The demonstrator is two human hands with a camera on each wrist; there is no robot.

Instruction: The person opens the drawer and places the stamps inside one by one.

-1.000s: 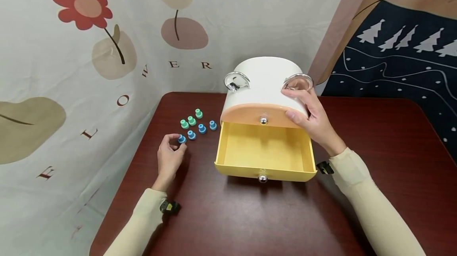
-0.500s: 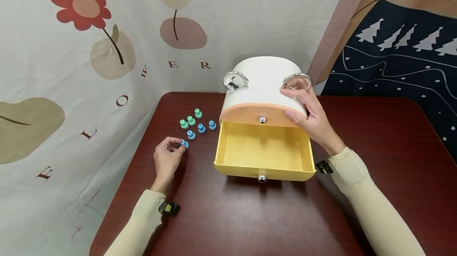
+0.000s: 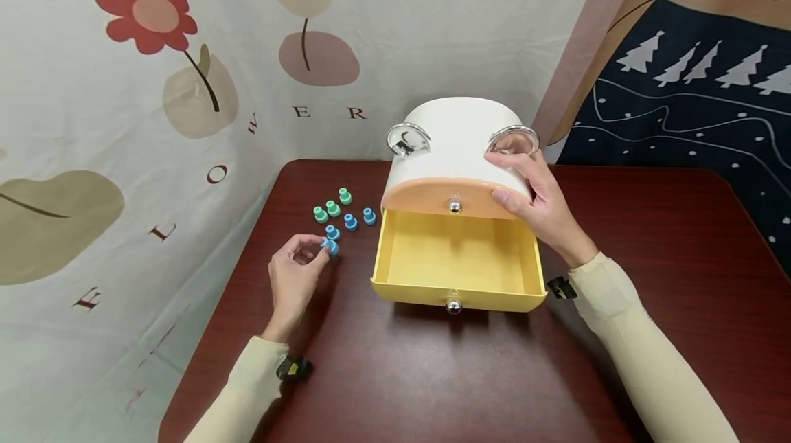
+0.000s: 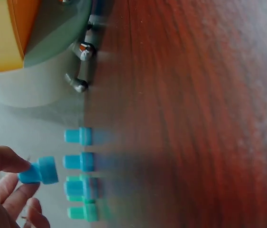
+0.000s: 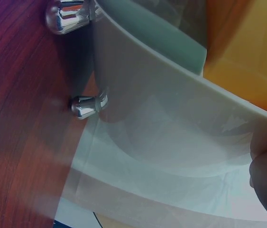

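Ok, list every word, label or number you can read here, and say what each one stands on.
"FLOWER": brown letters curving across the flower-print backdrop cloth, the F at lower left, the R beside the white drawer box.
Nothing is readable on the drawer box, the blue cap or the table.

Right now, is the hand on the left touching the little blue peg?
Touching. The left wrist view shows the left hand pinching the blue peg at its fingertips; the head view shows the same.
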